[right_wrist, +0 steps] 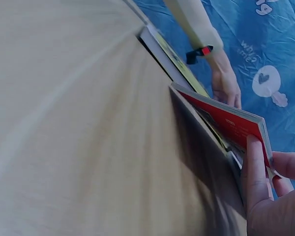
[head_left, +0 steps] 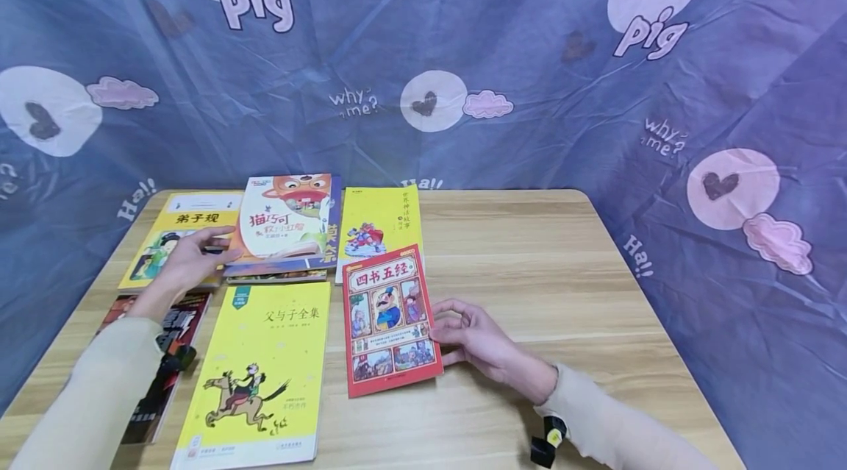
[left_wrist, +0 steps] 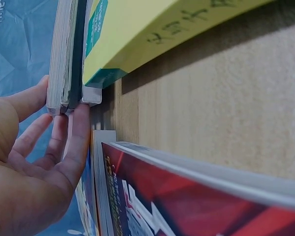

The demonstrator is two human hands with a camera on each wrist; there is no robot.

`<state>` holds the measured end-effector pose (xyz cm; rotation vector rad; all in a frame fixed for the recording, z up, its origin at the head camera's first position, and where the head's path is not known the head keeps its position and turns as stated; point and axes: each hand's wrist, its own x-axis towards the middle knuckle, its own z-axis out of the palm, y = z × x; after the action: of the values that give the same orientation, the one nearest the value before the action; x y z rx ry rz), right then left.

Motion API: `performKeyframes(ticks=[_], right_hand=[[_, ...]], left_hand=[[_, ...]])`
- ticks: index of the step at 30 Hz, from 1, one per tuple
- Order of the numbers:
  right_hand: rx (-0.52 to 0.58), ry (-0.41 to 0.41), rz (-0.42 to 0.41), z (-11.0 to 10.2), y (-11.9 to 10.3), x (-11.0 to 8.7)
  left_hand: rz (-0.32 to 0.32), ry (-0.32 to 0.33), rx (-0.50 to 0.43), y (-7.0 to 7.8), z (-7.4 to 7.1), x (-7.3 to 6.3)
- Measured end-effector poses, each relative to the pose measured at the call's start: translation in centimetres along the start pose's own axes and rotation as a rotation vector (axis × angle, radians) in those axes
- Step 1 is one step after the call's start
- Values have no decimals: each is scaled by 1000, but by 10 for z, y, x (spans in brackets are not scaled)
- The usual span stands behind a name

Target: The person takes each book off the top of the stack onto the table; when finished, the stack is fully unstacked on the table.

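My right hand [head_left: 479, 341] holds a red picture-covered book [head_left: 390, 323] by its right edge. In the right wrist view the red book [right_wrist: 231, 123] is tilted above the wooden surface, fingers on its cover. At the back, my left hand [head_left: 188, 260] touches the left edge of a stack topped by a white and orange book [head_left: 284, 220]. A purple book [head_left: 334, 235] shows beneath it. In the left wrist view the fairly straight fingers [left_wrist: 78, 128] meet the stack's side. A yellow horse-and-riders book [head_left: 265, 374] lies in front of the stack.
Left of the stack lies a yellow and white book [head_left: 198, 216], with a dark red book [head_left: 162, 382] nearer, partly under the left forearm. Another yellow book [head_left: 380, 205] lies right of the stack. A blue printed cloth [head_left: 529, 29] hangs behind the wooden table [head_left: 529, 249].
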<state>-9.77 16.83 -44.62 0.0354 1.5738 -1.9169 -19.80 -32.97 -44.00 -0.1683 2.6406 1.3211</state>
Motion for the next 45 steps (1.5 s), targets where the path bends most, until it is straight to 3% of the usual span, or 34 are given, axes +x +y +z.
performKeyframes(ticks=[18,31,37,45], right_hand=[[-6,-27,58,19,30,-19],[-317,-50,32,5,12,-18],[-335,-7,-4,6,-13,7],[-309,40,-64,27,-41,68]], left_hand=[[14,1,61,1,-1,0],[16,-6,21,1,0,-1],[1,-14,20,1,-1,0],[-3,-38,22,1,-3,1]])
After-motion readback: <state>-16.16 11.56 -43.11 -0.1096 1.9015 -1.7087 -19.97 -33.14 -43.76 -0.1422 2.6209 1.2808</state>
